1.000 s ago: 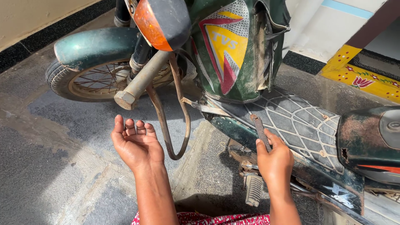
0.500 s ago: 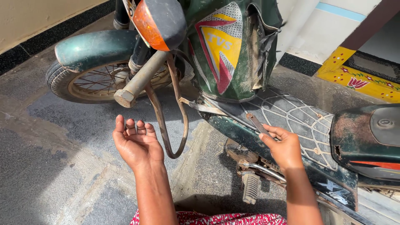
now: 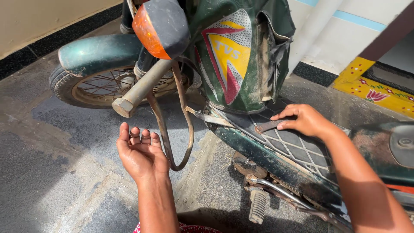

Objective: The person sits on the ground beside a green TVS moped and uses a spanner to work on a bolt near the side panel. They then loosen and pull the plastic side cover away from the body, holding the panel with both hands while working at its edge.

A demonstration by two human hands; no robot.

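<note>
A dusty green moped [image 3: 241,64] stands in front of me. My right hand [image 3: 304,121] rests on its patterned footboard [image 3: 297,146], fingers laid over a small rusty wrench [image 3: 267,126] that lies flat on the board. My left hand [image 3: 140,153] hovers palm up, fingers apart and empty, just left of a bent metal guard bar [image 3: 172,129] and below the end of a steel tube [image 3: 133,97]. An orange indicator lamp [image 3: 159,28] hangs above that hand.
The front wheel [image 3: 92,86] under a green mudguard stands at the left. A footpeg [image 3: 258,206] and kick lever jut out low beneath the footboard. The ground is grey concrete [image 3: 47,172]; a yellow painted threshold [image 3: 373,84] lies at the right.
My right hand has moved up from beside the moped onto the footboard and laid the wrench flat there. My left hand has stayed palm up in place.
</note>
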